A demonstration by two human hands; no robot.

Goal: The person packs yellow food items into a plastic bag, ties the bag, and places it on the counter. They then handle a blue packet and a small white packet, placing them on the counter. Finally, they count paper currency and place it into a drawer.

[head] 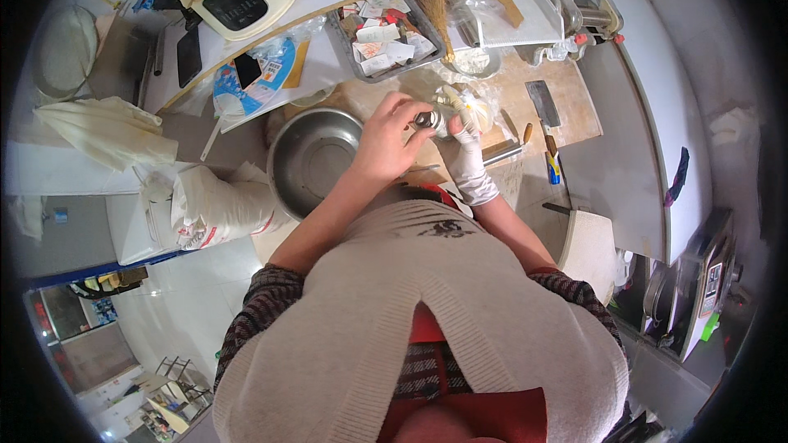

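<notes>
My left hand (392,138) is bare, with its thumb and fingers pinched on a small dark-ended object (423,119). Close against it is my right hand (466,151), in a thin, wrinkled whitish glove that reaches the wrist. Whether the right fingers also grip the object is hard to tell, since the hands overlap there. Both hands are above the near part of a wooden work board (575,112). A wide steel basin (294,166) stands left of my left forearm. Just beyond my right hand lies a clear plastic bag (486,101) with something pale yellow inside.
Right of the hands lie a cleaver (542,103) and a metal roller (502,152). Behind them are a flour bowl (494,66), a tray (383,78) of papers, a straw whisk (434,6) and a metal roller machine (597,19). A filled sack (215,203) stands left, below a pale cloth (111,132).
</notes>
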